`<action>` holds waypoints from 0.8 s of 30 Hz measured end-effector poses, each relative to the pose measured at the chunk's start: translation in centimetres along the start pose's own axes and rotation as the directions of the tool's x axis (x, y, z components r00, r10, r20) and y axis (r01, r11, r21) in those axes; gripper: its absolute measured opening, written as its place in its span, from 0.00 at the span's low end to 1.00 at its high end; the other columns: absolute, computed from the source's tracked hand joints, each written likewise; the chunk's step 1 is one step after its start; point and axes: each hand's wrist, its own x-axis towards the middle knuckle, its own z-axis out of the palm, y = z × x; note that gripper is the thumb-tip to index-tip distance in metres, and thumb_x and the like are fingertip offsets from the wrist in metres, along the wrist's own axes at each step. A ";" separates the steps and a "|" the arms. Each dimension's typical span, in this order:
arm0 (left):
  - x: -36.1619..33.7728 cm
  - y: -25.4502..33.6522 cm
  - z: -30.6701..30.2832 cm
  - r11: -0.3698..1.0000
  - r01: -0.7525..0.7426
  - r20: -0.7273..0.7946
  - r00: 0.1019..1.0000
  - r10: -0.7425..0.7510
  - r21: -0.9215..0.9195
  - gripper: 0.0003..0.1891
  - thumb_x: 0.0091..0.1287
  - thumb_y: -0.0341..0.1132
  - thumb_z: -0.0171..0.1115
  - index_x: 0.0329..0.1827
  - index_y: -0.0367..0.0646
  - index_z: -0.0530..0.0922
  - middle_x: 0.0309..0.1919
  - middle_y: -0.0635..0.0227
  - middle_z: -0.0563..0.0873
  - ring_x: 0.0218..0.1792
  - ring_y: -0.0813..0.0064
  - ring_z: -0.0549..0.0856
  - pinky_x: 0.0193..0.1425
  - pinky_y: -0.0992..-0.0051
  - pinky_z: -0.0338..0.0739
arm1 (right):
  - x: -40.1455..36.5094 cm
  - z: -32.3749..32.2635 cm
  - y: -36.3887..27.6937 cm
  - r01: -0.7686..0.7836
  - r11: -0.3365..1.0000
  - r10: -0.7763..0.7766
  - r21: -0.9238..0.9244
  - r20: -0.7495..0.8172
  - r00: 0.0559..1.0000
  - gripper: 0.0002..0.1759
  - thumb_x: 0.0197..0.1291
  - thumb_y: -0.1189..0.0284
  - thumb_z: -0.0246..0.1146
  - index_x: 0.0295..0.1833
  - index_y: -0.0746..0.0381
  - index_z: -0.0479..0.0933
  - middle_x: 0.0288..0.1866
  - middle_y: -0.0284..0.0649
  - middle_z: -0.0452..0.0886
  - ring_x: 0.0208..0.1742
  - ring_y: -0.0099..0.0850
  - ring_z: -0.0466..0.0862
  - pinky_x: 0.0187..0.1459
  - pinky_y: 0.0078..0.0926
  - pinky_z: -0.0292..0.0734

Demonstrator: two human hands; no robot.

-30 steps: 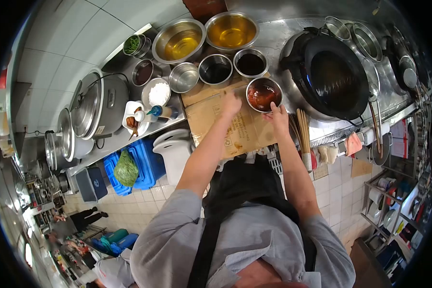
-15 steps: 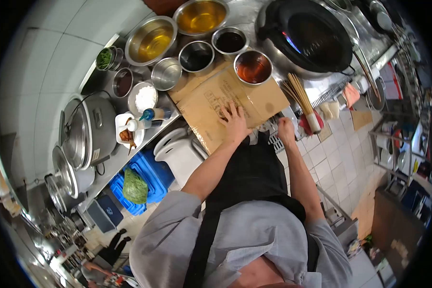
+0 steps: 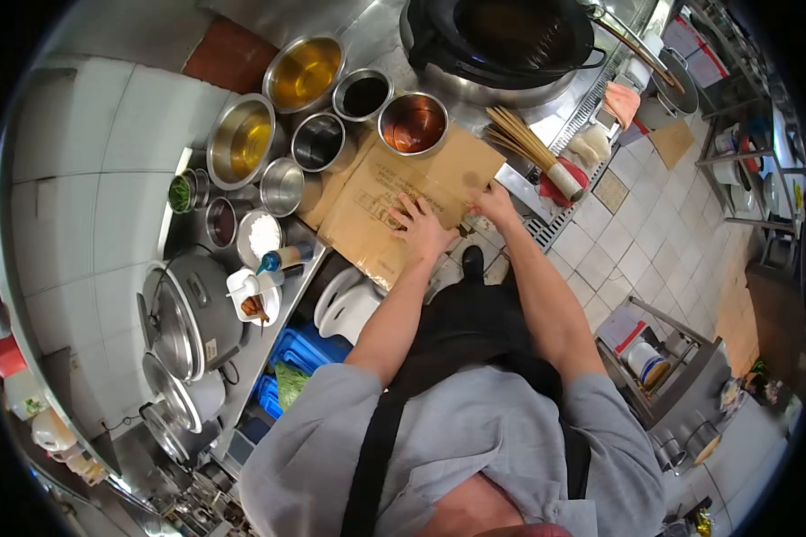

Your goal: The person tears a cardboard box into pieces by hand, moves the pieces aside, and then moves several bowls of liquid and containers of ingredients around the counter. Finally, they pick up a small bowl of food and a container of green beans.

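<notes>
My left hand [image 3: 421,230] lies on the flat brown cardboard [image 3: 358,210], its fingers spread. At the right edge of the cardboard, my right hand [image 3: 493,204] has its fingers bent and closed about the edge. Just beyond the cardboard's far edge stands a metal pot of reddish-brown liquid [image 3: 412,123]. Left of it are two pots of dark liquid, one nearer [image 3: 320,140] and one farther [image 3: 364,95]. A bundle of thin wooden sticks [image 3: 533,148] lies to the right of my right hand.
A black wok [image 3: 519,36] sits on the stove at the back. Two bowls of yellow oil, a far one [image 3: 304,73] and a near one [image 3: 242,141], stand at the left. A bowl of white powder [image 3: 261,234] and a large lidded cooker [image 3: 192,313] line the counter.
My right hand has moved left and away from me, from a fist beside the stove's front to the cardboard's edge. My left hand stays on the cardboard. The blue flame by the wok no longer shows.
</notes>
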 end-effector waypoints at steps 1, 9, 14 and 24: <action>0.2 0.3 0.0 1.000 -0.009 -0.011 1.000 0.009 0.018 0.65 0.49 0.59 0.83 0.84 0.38 0.54 0.86 0.39 0.44 0.81 0.21 0.44 0.75 0.24 0.53 | -0.4 0.0 -0.1 -0.026 1.000 0.026 0.006 0.034 0.999 0.19 0.69 0.64 0.69 0.56 0.67 0.80 0.38 0.42 0.87 0.31 0.28 0.87 0.31 0.28 0.83; 6.1 -4.8 4.4 0.909 -0.243 0.055 0.970 0.238 0.338 0.76 0.47 0.84 0.65 0.86 0.32 0.47 0.85 0.39 0.51 0.84 0.37 0.50 0.81 0.30 0.44 | -15.7 -14.6 8.3 0.091 0.795 -0.336 -0.599 -0.311 0.889 0.31 0.77 0.52 0.51 0.35 0.67 0.85 0.36 0.58 0.88 0.41 0.55 0.88 0.43 0.51 0.82; 5.7 -4.4 3.0 0.876 -0.279 0.051 0.958 0.282 0.394 0.56 0.57 0.68 0.73 0.75 0.28 0.67 0.77 0.32 0.65 0.77 0.34 0.65 0.78 0.47 0.64 | -28.3 -23.9 20.2 -0.310 0.839 -0.144 -0.447 -0.732 0.666 0.11 0.62 0.72 0.57 0.37 0.67 0.82 0.38 0.62 0.85 0.46 0.62 0.85 0.47 0.56 0.79; -14.2 20.0 9.2 0.691 -0.716 0.301 0.683 0.666 0.097 0.32 0.62 0.46 0.74 0.63 0.31 0.79 0.49 0.44 0.89 0.52 0.49 0.89 0.60 0.59 0.81 | -53.4 -36.4 28.5 -0.270 0.962 0.033 -0.031 -0.973 0.228 0.10 0.49 0.70 0.62 0.33 0.61 0.86 0.35 0.52 0.87 0.40 0.52 0.87 0.45 0.48 0.80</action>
